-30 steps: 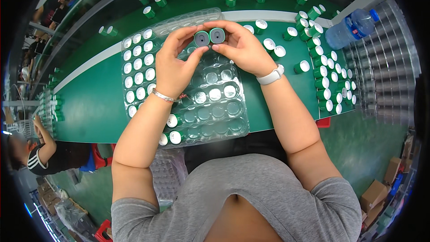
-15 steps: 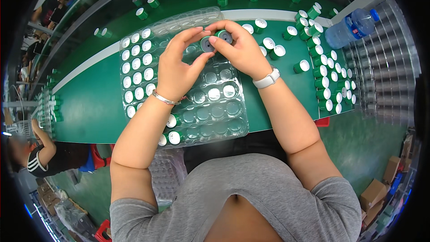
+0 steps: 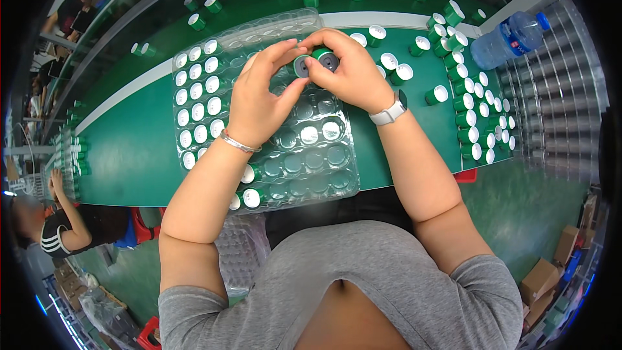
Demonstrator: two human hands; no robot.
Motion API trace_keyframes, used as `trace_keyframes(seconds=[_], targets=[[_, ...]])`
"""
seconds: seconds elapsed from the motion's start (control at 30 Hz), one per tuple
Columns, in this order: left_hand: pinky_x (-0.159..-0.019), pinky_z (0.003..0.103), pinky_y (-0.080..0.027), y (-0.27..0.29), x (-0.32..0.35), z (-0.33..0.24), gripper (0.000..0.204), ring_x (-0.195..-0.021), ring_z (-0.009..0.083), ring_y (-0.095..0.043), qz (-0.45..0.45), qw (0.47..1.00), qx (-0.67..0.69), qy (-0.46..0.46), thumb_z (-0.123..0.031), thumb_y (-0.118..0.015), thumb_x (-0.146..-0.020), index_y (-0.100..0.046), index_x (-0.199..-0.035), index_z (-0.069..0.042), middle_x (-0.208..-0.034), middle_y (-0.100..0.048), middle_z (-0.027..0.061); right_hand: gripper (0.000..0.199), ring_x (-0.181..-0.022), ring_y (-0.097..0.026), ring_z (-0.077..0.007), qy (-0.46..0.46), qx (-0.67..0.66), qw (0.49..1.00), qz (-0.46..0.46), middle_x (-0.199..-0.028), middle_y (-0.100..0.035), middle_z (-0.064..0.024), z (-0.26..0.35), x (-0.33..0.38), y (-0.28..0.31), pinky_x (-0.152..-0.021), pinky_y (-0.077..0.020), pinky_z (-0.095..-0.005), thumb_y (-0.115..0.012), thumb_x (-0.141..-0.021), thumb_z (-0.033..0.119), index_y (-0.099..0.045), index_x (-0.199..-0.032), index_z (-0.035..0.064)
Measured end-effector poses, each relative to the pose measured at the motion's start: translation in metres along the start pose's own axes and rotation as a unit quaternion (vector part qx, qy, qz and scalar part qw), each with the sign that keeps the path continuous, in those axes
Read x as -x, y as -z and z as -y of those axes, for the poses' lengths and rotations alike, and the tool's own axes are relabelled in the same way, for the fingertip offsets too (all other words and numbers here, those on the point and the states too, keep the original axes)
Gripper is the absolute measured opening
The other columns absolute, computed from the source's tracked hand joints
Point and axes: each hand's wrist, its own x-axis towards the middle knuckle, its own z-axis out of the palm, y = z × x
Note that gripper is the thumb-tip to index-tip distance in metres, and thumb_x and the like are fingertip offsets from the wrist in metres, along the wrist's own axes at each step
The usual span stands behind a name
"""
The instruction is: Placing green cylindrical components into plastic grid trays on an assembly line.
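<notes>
Two small green cylinders are at my fingertips above the clear plastic tray, their dark grey ends turned toward me. My left hand [image 3: 262, 94] curls its thumb and fingers around the left cylinder [image 3: 301, 67]. My right hand [image 3: 353, 78] grips the right cylinder [image 3: 328, 60], its thumb resting between the two grey ends. Beneath both hands lies the clear tray [image 3: 304, 188] with round pockets. White-topped green cylinders [image 3: 214, 84] fill its left columns, a few more sit near its front edge, and many pockets on the right hold nothing. My forearms hide part of the tray.
More white-topped cylinders [image 3: 465, 100] crowd the right side of the green table [image 3: 129, 162]. Behind it, a green conveyor belt [image 3: 253, 3] carries several spaced cylinders. A large water bottle [image 3: 508, 42] lies at the back right, beside a stack of clear trays [image 3: 551, 91]. Another person [image 3: 65, 227] sits at far left.
The cylinders on the belt have shifted left. My right hand has turned slightly, moving the two grey ends a little to the right. The person at far left has moved an arm.
</notes>
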Motion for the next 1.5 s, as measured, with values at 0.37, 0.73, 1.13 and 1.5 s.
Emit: trace_keyframes(seconds=[0.37,0.73,1.13,1.5], targets=[[-0.095,0.034,-0.052,0.004,-0.005,0.001,0.056,-0.109,0.0246,-0.065,-0.041,0.998,0.029,0.026,-0.002,-0.075,-0.079,-0.048,-0.128,-0.004,-0.117,-0.067,0.0131,0.043,-0.110,-0.056,-0.0166,-0.067,-0.211,0.974,0.042,-0.122,-0.052,-0.0084,-0.001,-0.001,0.003,-0.093,-0.0500,-0.0303,-0.054,-0.085,-0.009,-0.049,-0.126,0.0017],[-0.091,0.033,-0.052,0.006,-0.005,0.004,0.056,-0.108,0.0222,-0.065,-0.047,0.995,0.089,0.008,-0.004,-0.075,-0.080,-0.047,-0.129,-0.004,-0.118,-0.067,0.0133,0.043,-0.116,-0.055,-0.0192,-0.085,-0.227,0.969,0.047,-0.122,-0.054,-0.0100,0.002,-0.001,0.005,-0.098,-0.0477,-0.0327,-0.058,-0.084,-0.010,-0.048,-0.123,0.0009],[-0.090,0.032,-0.052,0.008,-0.008,0.006,0.057,-0.109,0.0210,-0.061,-0.089,0.962,0.239,0.101,0.003,-0.074,-0.079,-0.045,-0.127,-0.002,-0.122,-0.062,0.0195,0.043,-0.111,-0.056,-0.0163,-0.093,-0.153,0.983,0.034,-0.120,-0.055,-0.0086,0.004,-0.002,0.014,-0.090,-0.0504,-0.0284,-0.071,-0.081,-0.004,-0.057,-0.121,0.0001],[-0.094,0.034,-0.053,0.007,-0.009,0.002,0.058,-0.110,0.0220,-0.061,-0.040,0.949,0.261,0.173,0.011,-0.065,-0.077,-0.045,-0.130,-0.001,-0.123,-0.058,0.0167,0.048,-0.094,-0.059,-0.0105,-0.104,-0.106,0.989,0.020,-0.112,-0.058,-0.0016,0.007,-0.002,0.019,-0.081,-0.0485,-0.0243,-0.076,-0.078,0.000,-0.058,-0.123,0.0034]])
